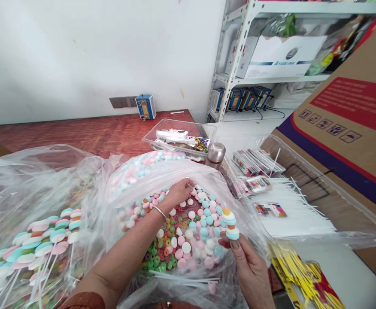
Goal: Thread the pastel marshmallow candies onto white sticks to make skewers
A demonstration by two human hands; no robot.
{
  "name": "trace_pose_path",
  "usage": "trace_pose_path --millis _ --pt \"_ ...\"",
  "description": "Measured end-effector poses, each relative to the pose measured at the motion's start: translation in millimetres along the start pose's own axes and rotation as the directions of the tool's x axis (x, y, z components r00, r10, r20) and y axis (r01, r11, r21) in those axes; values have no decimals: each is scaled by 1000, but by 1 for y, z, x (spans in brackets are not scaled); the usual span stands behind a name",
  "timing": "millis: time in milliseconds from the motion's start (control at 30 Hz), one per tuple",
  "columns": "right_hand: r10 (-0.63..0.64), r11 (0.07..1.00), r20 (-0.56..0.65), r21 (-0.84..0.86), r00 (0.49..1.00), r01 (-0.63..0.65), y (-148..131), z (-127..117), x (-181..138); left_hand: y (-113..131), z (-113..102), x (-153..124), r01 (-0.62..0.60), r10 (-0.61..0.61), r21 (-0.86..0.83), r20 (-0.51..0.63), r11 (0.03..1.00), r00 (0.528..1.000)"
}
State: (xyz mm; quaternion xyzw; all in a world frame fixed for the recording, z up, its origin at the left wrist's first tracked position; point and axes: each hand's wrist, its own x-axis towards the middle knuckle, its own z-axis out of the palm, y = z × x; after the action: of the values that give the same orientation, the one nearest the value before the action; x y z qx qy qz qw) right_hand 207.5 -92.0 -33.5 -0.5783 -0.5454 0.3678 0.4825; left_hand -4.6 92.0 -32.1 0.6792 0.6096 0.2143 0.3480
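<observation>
My right hand is closed on a marshmallow candy stick, held upright with white, blue and orange layers stacked on it. Across the open plastic bag, my left hand reaches to the far edge of the loose candies, fingers pinched together; what they hold, if anything, I cannot make out. Pink, white and blue marshmallow discs surround a patch of ring gummies in the bag. Several white sticks lie along its near side. Finished marshmallow sticks are piled on plastic at the left.
Beyond the bag stand a clear plastic tub with packets and a metal flask. At right, a clear bin holds white sticks and packets. Yellow ties lie before it. A large carton and metal shelving stand behind.
</observation>
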Motion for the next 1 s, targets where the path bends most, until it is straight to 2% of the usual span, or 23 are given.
trace_pose_path --millis 200,400,600,633,700,767,833,933,1000 --pt "-2 1000 39 -2 999 2 1 3 0 3 -2 -17 -85 81 88 46 992 996" --pt "-13 1000 46 14 999 12 -2 5 0 3 2 -19 -89 86 137 33 987 996" --pt "10 999 37 41 999 -12 -1 7 -1 8 7 -24 -154 154 308 25 939 988" --pt "12 999 40 46 999 -14 -1 7 0 9 8 -24 -194 196 333 27 923 980" --pt "11 999 50 52 999 -14 -1 8 0 10 10 -20 -352 346 374 84 858 934" --pt "11 998 56 57 998 -14 0 8 0 9 12 -14 -528 495 388 190 755 848" --pt "18 998 56 60 998 -21 1 9 -1 6 13 -8 -625 563 391 273 675 780" --pt "40 996 57 72 998 -44 3 9 -2 2 14 -3 -645 567 420 311 638 763" --pt "49 995 66 81 997 -54 4 9 -3 0 14 -4 -637 558 446 313 628 769"
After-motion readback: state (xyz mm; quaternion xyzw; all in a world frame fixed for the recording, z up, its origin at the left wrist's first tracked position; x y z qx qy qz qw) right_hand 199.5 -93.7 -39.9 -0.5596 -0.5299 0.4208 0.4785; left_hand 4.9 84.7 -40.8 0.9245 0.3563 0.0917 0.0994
